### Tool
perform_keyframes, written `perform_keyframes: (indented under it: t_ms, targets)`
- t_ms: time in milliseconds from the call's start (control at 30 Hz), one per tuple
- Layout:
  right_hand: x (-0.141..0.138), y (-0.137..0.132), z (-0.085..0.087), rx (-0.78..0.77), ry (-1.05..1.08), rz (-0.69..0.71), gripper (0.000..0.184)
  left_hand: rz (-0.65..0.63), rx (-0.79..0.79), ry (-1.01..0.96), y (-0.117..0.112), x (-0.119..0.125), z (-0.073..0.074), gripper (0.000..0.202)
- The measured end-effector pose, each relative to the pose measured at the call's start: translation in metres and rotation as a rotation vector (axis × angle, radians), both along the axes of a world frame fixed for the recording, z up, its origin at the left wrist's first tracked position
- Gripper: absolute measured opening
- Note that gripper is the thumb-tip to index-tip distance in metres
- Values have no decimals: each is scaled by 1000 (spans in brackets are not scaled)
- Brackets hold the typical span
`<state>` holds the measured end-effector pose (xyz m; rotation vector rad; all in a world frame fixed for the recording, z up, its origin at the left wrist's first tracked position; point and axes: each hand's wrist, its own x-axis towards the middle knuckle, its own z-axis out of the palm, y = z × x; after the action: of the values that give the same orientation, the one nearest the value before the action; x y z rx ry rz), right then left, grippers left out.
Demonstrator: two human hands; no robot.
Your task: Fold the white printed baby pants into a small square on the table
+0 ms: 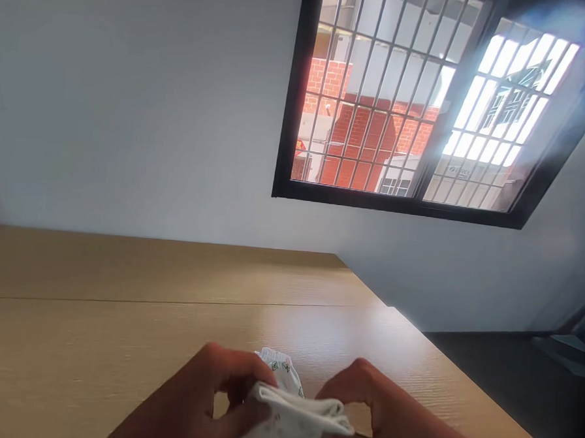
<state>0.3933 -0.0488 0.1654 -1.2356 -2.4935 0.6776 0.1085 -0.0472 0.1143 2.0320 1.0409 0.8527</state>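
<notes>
A white cloth (pixel 294 422) with a small green print is folded over and bunched low in the middle of the view, its lower part cut off by the frame. My left hand (pixel 205 394) pinches the cloth's folded edge between fingers and thumb. My right hand (pixel 380 426) grips the cloth's other end, with the fingers curved over the fold. A printed flap of the cloth (pixel 279 367) stands up behind the fold. Both hands hover just over the tabletop, or rest on it; I cannot tell which.
A light oak-look table (pixel 171 284) with a seam across it fills the lower view, and its right edge drops to a dark floor (pixel 500 380). Behind it stand a pale grey wall (pixel 131 119) and a barred, black-framed window (pixel 401 100).
</notes>
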Motion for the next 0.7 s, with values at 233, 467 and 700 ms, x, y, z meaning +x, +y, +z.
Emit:
perform_keyframes:
  t_ms: [233, 467, 700]
  targets:
    - [-16, 45, -6, -165, 150, -142, 3, -99, -196, -189, 63, 15, 3, 22]
    - [-29, 100, -120, -154, 147, -368, 11, 57, -209, -93, 120, 41, -101, 19]
    - [-28, 114, -152, -140, 236, -372, 15, 64, -280, -130, 133, 28, -133, 27]
